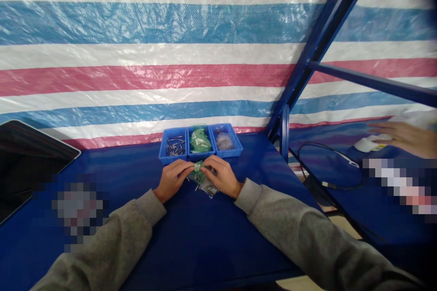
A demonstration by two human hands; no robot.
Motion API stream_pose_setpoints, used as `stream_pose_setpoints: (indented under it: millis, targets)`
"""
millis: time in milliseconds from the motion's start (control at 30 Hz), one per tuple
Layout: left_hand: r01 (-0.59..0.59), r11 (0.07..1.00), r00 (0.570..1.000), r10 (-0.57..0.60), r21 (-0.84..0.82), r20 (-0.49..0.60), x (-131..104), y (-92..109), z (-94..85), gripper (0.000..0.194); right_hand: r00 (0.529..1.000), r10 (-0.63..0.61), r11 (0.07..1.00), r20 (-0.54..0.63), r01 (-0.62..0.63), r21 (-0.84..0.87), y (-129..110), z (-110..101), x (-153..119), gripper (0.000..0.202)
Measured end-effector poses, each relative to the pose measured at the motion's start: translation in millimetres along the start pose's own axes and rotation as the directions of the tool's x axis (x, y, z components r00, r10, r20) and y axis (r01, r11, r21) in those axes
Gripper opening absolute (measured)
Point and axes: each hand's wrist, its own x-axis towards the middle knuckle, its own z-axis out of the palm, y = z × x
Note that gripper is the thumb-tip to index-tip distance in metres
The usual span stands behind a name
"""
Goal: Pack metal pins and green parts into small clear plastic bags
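Observation:
My left hand (pixel 173 179) and my right hand (pixel 221 176) meet at the middle of the blue table (pixel 205 236), each pinching the top of a small green-and-clear plastic bag (pixel 197 174). Thin metal pieces show near the bag's lower part, just above the tabletop. Right behind my hands stand three joined blue bins. Metal pins lie in the left bin (pixel 175 145), green packets fill the middle bin (pixel 200 140), and clear plastic bags lie in the right bin (pixel 224 140).
A dark screen (pixel 30 163) stands at the left. Blue metal frame bars (pixel 307 63) rise at the right. Beyond them, another person's hand (pixel 403 138) is near a white object (pixel 372 143) and a black cable (pixel 341 187). Striped sheeting (pixel 153 77) hangs behind.

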Motion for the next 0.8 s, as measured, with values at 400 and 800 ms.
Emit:
stream_pose_setpoints:
  millis: [400, 800]
  targets:
    - [0.016, 1.0, 0.994, -0.018, 0.013, 0.105, 2.3, 0.6, -0.6, 0.017, 0.999, -0.04, 0.999, 0.028, 0.041, -0.033, 2.5, 1.5, -1.2, 0.018]
    - [0.033, 0.998, 0.999, -0.035, 0.053, 0.033, 1.3, -1.1, -1.0, 0.019, 0.993, -0.043, 0.998, 0.111, 0.046, -0.03, 2.6, -0.1, 3.3, 0.015]
